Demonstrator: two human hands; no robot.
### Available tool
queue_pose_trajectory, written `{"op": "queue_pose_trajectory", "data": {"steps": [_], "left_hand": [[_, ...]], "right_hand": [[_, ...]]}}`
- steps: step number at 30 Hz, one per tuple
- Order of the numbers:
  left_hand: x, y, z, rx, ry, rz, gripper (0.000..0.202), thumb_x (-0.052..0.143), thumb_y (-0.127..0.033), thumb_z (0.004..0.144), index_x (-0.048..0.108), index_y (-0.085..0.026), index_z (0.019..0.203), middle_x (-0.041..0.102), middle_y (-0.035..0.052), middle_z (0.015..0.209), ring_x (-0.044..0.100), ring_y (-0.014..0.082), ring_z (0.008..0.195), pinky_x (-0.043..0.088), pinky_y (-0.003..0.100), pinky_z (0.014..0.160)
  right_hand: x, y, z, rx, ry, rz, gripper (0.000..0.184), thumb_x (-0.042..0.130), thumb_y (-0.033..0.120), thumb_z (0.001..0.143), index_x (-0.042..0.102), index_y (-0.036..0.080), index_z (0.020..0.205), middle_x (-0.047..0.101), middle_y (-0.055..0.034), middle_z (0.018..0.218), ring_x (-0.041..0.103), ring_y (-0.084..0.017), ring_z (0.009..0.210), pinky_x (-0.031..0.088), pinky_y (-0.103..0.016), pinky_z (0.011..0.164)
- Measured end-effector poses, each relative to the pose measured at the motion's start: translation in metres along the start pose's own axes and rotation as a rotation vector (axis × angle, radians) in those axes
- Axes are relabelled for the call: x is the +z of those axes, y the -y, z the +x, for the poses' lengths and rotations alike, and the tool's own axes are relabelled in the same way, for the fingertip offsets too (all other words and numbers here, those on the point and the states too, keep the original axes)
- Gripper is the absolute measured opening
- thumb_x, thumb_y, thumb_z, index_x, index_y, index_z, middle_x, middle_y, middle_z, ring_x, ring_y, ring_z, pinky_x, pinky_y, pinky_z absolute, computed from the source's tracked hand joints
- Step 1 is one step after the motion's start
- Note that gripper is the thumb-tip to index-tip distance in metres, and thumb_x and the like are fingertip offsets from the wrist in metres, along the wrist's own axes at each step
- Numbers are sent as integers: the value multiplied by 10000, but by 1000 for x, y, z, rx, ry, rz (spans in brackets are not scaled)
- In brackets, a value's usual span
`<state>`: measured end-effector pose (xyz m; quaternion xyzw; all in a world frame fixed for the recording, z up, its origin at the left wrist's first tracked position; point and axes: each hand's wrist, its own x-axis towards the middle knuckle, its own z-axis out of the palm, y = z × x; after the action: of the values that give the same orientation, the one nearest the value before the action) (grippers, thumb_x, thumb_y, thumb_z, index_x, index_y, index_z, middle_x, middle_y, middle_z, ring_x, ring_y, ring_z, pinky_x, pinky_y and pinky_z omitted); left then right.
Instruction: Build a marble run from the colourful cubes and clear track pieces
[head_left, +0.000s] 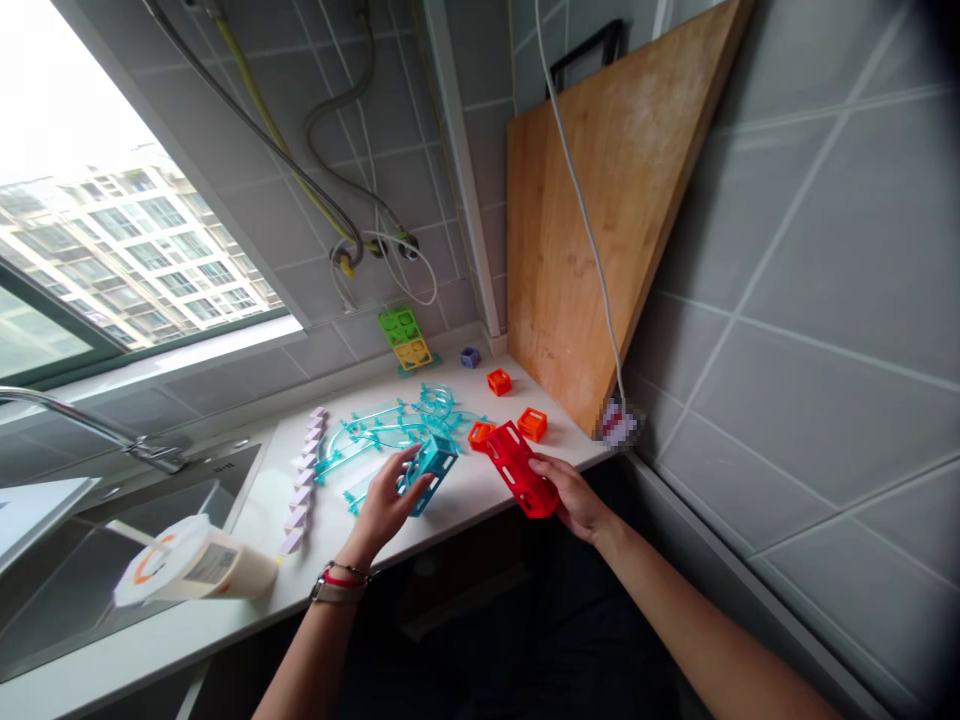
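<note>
My left hand [386, 505] grips a teal plastic block [433, 470] with cut-out sides, thumb and fingers on either side of it. In my right hand [570, 495] is a longer red plastic block [521, 470], tilted, its openings facing up. The two blocks are apart, both above the front of the white counter. Just behind the red block sits an orange block [480, 436], partly hidden by it. Another orange block [532, 424] stands to its right, and a third orange block [499, 381] lies farther back. Translucent teal track pieces [390, 425] are spread beyond my left hand.
A row of pale lilac pieces [304, 480] runs along the left. Green and yellow blocks [405, 338] lean at the back wall near a purple block [469, 357]. A lidded cup [195, 562] stands by the sink [247, 470]. A wooden board [592, 210] leans at the right.
</note>
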<state>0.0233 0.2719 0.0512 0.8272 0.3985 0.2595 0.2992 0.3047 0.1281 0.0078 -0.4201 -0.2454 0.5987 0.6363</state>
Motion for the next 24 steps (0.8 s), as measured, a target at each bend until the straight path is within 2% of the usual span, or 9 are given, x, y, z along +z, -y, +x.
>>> {"op": "queue_pose_trajectory", "data": {"steps": [3, 7, 10, 13, 16, 21, 24], "left_hand": [[5, 10, -12, -125, -181, -312, 587, 567, -512, 994, 470, -173, 1464, 636, 144, 1326, 678, 242, 1128, 565, 386, 925], [16, 30, -26, -172, -303, -600, 561, 661, -509, 938, 543, -196, 1389, 673, 111, 1275, 689, 220, 1061, 563, 305, 864], [22, 41, -32, -174, -302, -784, 552, 735, -508, 880, 619, -203, 1325, 723, 111, 1210, 708, 239, 1012, 560, 291, 829], [25, 46, -35, -190, -273, -844, 524, 752, -497, 868, 662, -193, 1285, 742, 115, 1201, 705, 267, 1053, 557, 310, 848], [27, 48, -36, -270, -319, -899, 501, 753, -538, 850, 693, -183, 1199, 766, 98, 1131, 714, 271, 1034, 566, 323, 831], [26, 47, -38, -365, -338, -965, 509, 708, -593, 848, 709, -138, 1076, 782, 86, 923, 749, 267, 846, 588, 353, 732], [21, 41, -39, -378, -305, -990, 518, 700, -573, 842, 722, -105, 1063, 777, 105, 867, 747, 265, 792, 585, 345, 690]], "right_hand": [[14, 0, 19, -5, 52, 66, 437, 766, 437, 823, 719, 171, 1167, 795, -73, 984, 756, -226, 829, 608, -319, 726], [34, -11, 41, -23, 146, 136, 407, 829, 402, 761, 734, 183, 1091, 792, -46, 955, 751, -219, 837, 592, -303, 727], [44, -23, 54, -65, 176, 185, 370, 843, 377, 740, 732, 200, 1045, 784, -37, 979, 741, -229, 884, 586, -319, 756], [48, -32, 61, -118, 184, 225, 343, 823, 324, 757, 722, 225, 1069, 774, -34, 1055, 728, -232, 956, 583, -326, 791], [48, -35, 65, -113, 192, 213, 326, 814, 294, 759, 717, 223, 1062, 772, -39, 1055, 725, -237, 951, 581, -321, 767], [45, -35, 67, -58, 115, 258, 283, 763, 421, 811, 713, 193, 972, 778, -61, 939, 730, -258, 898, 588, -362, 758], [45, -32, 65, -14, 122, 269, 345, 668, 497, 876, 715, 190, 1027, 782, -86, 975, 730, -259, 900, 591, -377, 747]]}}
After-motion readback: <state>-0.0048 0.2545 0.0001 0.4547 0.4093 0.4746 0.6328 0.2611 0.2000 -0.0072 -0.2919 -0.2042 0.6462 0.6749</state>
